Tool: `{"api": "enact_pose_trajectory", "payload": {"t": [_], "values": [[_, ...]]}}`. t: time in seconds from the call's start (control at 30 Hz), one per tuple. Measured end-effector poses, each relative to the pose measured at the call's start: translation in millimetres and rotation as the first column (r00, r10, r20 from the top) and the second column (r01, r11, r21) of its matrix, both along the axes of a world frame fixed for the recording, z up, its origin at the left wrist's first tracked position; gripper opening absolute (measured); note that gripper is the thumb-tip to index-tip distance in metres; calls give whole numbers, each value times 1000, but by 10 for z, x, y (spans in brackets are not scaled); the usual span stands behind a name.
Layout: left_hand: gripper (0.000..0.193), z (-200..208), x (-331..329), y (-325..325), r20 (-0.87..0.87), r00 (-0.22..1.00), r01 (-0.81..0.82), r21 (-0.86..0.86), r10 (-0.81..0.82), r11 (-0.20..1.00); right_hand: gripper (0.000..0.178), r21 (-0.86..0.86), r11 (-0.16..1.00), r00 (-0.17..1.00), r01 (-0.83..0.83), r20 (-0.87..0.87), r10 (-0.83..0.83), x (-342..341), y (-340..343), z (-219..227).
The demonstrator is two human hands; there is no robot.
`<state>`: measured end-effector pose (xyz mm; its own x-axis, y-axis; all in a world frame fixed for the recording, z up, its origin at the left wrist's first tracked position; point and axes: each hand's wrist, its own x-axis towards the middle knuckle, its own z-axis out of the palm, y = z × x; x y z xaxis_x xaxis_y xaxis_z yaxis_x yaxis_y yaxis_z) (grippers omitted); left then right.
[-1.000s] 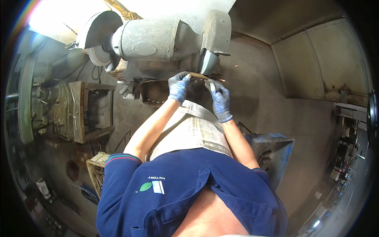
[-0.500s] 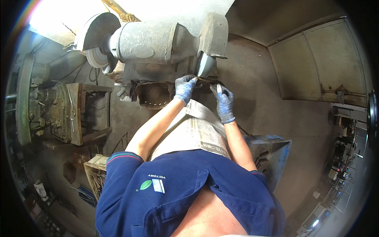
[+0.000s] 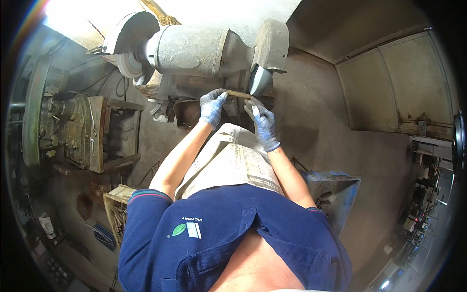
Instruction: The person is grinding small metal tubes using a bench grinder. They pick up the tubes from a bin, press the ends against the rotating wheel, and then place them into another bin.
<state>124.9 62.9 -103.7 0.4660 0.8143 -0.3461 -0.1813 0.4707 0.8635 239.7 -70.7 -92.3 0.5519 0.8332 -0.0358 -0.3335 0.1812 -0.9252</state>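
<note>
Looks like the brown bar (image 3: 238, 94) just slid to the left of the grinding wheel (image 3: 261, 82), left hand (image 3: 212, 108) and right hand (image 3: 263, 121) each gripping an end, so probably its right end's up now.

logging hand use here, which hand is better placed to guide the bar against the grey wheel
Probably the right hand: it is just below the grey wheel, at the near end of the bar. The left hand grips the other end, farther from the wheel.
</note>
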Motion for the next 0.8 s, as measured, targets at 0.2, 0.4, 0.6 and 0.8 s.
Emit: {"api": "enact_pose_trajectory", "payload": {"t": [0.2, 0.4, 0.6, 0.8], "values": [[17, 515, -430, -345, 94, 980, 173, 26, -174, 985, 29, 8, 999, 925, -43, 379, 37, -175, -480, 529], [20, 756, -547, -472, 78, 968, 224, 165, -240, 960, 37, 59, 998, 656, 24, 753, -61, -180, -700, 829], [17, 1041, -474, -480, 52, 975, 209, 119, -216, 971, 40, 103, 995, 717, 8, 692, -77, -190, -711, 858], [17, 873, -430, -433, 14, 973, 225, 137, -229, 965, 36, 90, 996, 805, 20, 589, -69, -203, -690, 836]]}}
